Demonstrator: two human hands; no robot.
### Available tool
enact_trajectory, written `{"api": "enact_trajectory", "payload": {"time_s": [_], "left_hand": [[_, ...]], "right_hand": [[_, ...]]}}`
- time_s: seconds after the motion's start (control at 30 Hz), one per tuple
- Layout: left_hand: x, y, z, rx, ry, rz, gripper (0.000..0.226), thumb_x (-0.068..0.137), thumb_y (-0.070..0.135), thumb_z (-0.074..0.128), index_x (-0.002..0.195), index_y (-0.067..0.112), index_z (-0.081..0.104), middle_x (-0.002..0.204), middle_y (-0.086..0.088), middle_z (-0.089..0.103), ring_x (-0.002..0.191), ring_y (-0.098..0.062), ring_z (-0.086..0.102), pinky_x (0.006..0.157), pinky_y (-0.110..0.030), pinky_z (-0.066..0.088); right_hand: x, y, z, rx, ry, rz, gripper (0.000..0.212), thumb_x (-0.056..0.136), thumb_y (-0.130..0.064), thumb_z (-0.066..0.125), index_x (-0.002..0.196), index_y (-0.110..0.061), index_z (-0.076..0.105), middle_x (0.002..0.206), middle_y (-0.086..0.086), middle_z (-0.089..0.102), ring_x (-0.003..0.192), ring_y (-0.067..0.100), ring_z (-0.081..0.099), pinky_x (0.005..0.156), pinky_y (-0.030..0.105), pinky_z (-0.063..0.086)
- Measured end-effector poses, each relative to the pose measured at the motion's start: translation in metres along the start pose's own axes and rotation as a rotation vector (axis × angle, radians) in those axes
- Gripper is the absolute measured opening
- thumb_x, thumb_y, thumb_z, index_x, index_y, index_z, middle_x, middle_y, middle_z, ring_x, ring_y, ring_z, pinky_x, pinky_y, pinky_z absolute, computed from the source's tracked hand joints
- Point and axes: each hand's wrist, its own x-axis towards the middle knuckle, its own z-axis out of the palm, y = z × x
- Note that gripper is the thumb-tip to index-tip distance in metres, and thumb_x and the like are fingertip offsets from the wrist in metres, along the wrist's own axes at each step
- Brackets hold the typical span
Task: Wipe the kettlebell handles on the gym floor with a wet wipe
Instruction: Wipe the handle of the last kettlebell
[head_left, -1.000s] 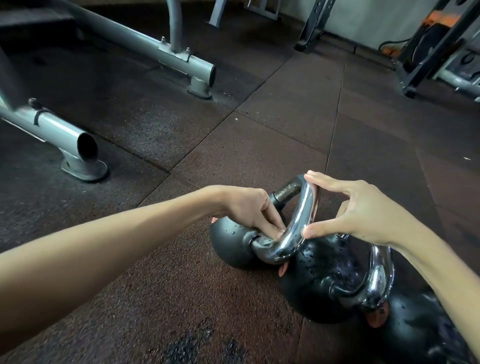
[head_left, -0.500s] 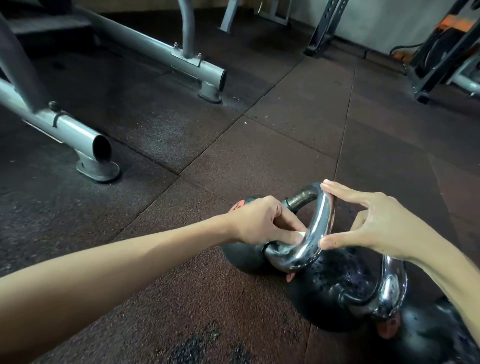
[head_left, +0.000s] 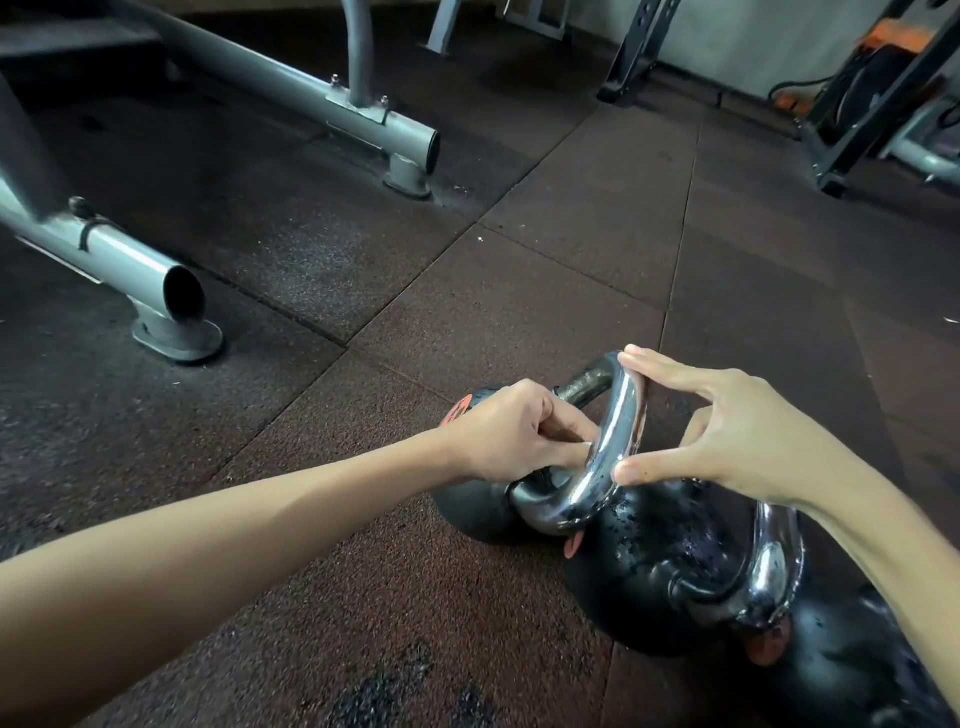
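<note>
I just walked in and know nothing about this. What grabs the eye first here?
The shiny chrome handle of a black kettlebell, just below centre: the left hand grips it, the right hand pinches it between forefinger and thumb. A second chrome handle gleams at lower right; grey steel tubes cross the floor at upper left.

Count, head view.
Hands: 2, left hand (head_left: 509, 436) and right hand (head_left: 727, 447).
Kettlebells: 3, far kettlebell (head_left: 467, 512), middle kettlebell (head_left: 639, 571), near kettlebell (head_left: 841, 675); the last is cut by the frame edge.
Chrome handles in sight: 2, far handle (head_left: 608, 467) and middle handle (head_left: 774, 566).
Red round marks on the bells: 3 seen.
Grey steel tubes on the floor: 2, near tube (head_left: 119, 260) and far tube (head_left: 322, 98), 1 foot under each.
Floor tiles: several, exact number not countable.
</note>
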Motion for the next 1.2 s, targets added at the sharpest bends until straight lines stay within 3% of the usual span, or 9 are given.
{"api": "enact_trajectory", "payload": {"time_s": [0.2, 0.37, 0.5, 0.6, 0.7, 0.83, 0.93, 1.03, 1.2], "left_hand": [[0.009, 0.0, -0.002, -0.149, 0.16, -0.12, 0.014, 0.095, 0.018, 0.076, 0.106, 0.012, 0.082, 0.098, -0.011, 0.081, 0.083, -0.017, 0.071, 0.087, -0.039, 0.06], [0.012, 0.002, 0.0, -0.197, 0.186, -0.144, 0.015, 0.095, 0.018, 0.076, 0.106, 0.009, 0.082, 0.092, -0.007, 0.081, 0.072, -0.007, 0.069, 0.067, -0.019, 0.055], [0.01, 0.002, 0.002, -0.222, 0.163, -0.153, 0.016, 0.094, 0.017, 0.076, 0.107, 0.009, 0.081, 0.098, -0.015, 0.08, 0.079, -0.013, 0.069, 0.076, -0.024, 0.057], [0.015, 0.007, 0.005, -0.237, 0.217, -0.147, 0.014, 0.095, 0.015, 0.076, 0.106, 0.008, 0.081, 0.092, -0.022, 0.078, 0.075, -0.015, 0.067, 0.07, -0.023, 0.056], [0.027, 0.009, 0.008, -0.228, 0.311, -0.152, 0.011, 0.094, 0.019, 0.077, 0.102, 0.015, 0.082, 0.08, -0.012, 0.078, 0.072, -0.013, 0.067, 0.078, -0.034, 0.058], [0.033, 0.007, 0.014, -0.301, 0.386, -0.178, 0.013, 0.091, 0.019, 0.08, 0.103, 0.014, 0.082, 0.085, -0.008, 0.08, 0.08, -0.018, 0.075, 0.088, -0.038, 0.062], [0.035, 0.004, 0.019, -0.233, 0.462, -0.18, 0.011, 0.088, 0.022, 0.083, 0.099, 0.019, 0.083, 0.088, 0.004, 0.081, 0.083, -0.009, 0.077, 0.081, -0.027, 0.062], [0.034, 0.003, 0.023, -0.046, 0.559, -0.094, 0.007, 0.087, 0.021, 0.084, 0.093, 0.018, 0.083, 0.08, 0.012, 0.078, 0.058, 0.011, 0.061, 0.059, -0.006, 0.043], [0.032, -0.003, 0.026, 0.141, 0.626, 0.051, 0.005, 0.086, 0.017, 0.084, 0.091, 0.018, 0.083, 0.068, 0.025, 0.068, 0.048, 0.005, 0.052, 0.056, -0.005, 0.035]], "right_hand": [[0.003, 0.0, -0.001, -0.024, 0.012, -0.029, 0.105, 0.047, -0.063, 0.091, 0.141, -0.06, 0.046, 0.146, -0.052, 0.031, 0.052, 0.004, 0.063, 0.072, 0.017, 0.038], [0.0, -0.001, 0.001, -0.024, 0.016, -0.034, 0.106, 0.045, -0.065, 0.091, 0.141, -0.062, 0.045, 0.142, -0.053, 0.037, 0.056, 0.007, 0.066, 0.068, 0.011, 0.039], [-0.005, 0.003, 0.001, 0.001, 0.022, -0.013, 0.104, 0.047, -0.057, 0.093, 0.141, -0.059, 0.047, 0.079, -0.059, 0.052, 0.045, 0.002, 0.057, 0.064, 0.009, 0.036], [-0.006, 0.005, 0.001, 0.019, 0.037, -0.01, 0.103, 0.048, -0.052, 0.094, 0.14, -0.058, 0.047, 0.057, -0.05, 0.047, 0.043, 0.003, 0.054, 0.064, 0.012, 0.033], [-0.005, 0.01, 0.001, 0.042, 0.036, -0.02, 0.103, 0.044, -0.057, 0.093, 0.137, -0.06, 0.049, 0.088, -0.057, 0.056, 0.047, 0.003, 0.06, 0.066, 0.01, 0.036], [-0.005, 0.013, 0.001, 0.026, 0.041, -0.034, 0.106, 0.041, -0.061, 0.093, 0.138, -0.06, 0.05, 0.141, -0.055, 0.034, 0.056, 0.012, 0.069, 0.067, 0.007, 0.042], [-0.006, 0.012, 0.003, 0.024, 0.054, -0.03, 0.106, 0.042, -0.06, 0.094, 0.139, -0.06, 0.049, 0.145, -0.052, 0.034, 0.056, 0.009, 0.068, 0.065, 0.004, 0.042], [-0.006, 0.011, 0.005, 0.021, 0.053, -0.028, 0.106, 0.044, -0.058, 0.095, 0.139, -0.058, 0.049, 0.145, -0.05, 0.036, 0.056, 0.01, 0.069, 0.064, 0.004, 0.042], [-0.006, 0.006, 0.007, 0.027, 0.047, -0.013, 0.105, 0.044, -0.06, 0.094, 0.138, -0.061, 0.049, 0.144, -0.053, 0.033, 0.056, 0.01, 0.069, 0.075, 0.015, 0.043]]}}
